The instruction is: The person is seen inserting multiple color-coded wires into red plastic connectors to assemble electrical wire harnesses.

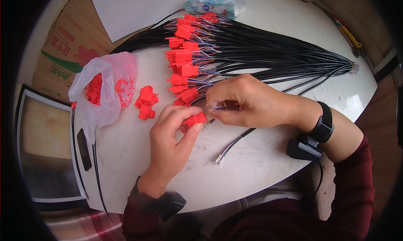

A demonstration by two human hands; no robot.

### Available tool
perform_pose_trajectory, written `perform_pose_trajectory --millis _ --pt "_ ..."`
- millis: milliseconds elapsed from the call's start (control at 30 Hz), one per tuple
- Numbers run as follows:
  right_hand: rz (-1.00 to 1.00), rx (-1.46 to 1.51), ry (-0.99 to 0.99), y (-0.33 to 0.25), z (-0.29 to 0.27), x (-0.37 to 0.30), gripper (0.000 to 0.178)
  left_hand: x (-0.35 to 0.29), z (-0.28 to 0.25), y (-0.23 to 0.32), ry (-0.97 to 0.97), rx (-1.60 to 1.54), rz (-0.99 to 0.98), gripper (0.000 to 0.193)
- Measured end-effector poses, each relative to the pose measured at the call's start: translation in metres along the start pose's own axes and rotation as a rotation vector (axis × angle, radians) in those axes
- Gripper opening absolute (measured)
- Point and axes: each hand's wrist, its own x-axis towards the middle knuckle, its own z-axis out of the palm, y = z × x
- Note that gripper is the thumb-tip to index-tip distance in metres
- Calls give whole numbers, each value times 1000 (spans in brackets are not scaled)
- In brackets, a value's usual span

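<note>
- Connector (194, 119), red, gripped between my left hand's (170, 134) thumb and fingers, over the tabletop (126, 161), nearer its left edge than its right.
- Right hand (247, 100): thumb and forefinger closed on thin wires (218, 107) just beside it; I can't tell if they touch.
- Pinched too far back, a wire might bend, I judge.
- Loose cable (228, 149), toward the near edge, could get dragged if my forearm catches it.

Large red characters, with green ones lower down, mark the cardboard box (71, 42) beyond and left of the left hand (173, 136). Far beyond the right hand (247, 101), the white-and-blue soft pack (218, 5) carries a small blue badge, its lettering too tiny to read.
</note>
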Motion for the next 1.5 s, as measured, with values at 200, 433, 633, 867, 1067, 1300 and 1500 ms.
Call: perform_pose_trajectory --millis 200,433,633,867,1067,1300,1500 --pt "45 94 -7 -3 -1 2 9 -2 2 1 -7 -70 4 24" --pt "-138 -59 49 3 5 -1 10 1 5 0 7 -54 20 24" --pt "58 20 9 -3 -2 1 11 -2 8 1 105 -200 -31 24" --pt "72 28 -37 0 -3 1 12 0 3 1 83 6 34 24" --pt "53 60 -29 5 -1 0 11 -1 5 -1 94 -76 -11 23" --pt "66 27 -59 -1 -2 1 8 0 6 3 70 -15 -1 21" --pt "58 3 -53 -1 -1 1 8 -2 10 2 113 -57 -16 23"
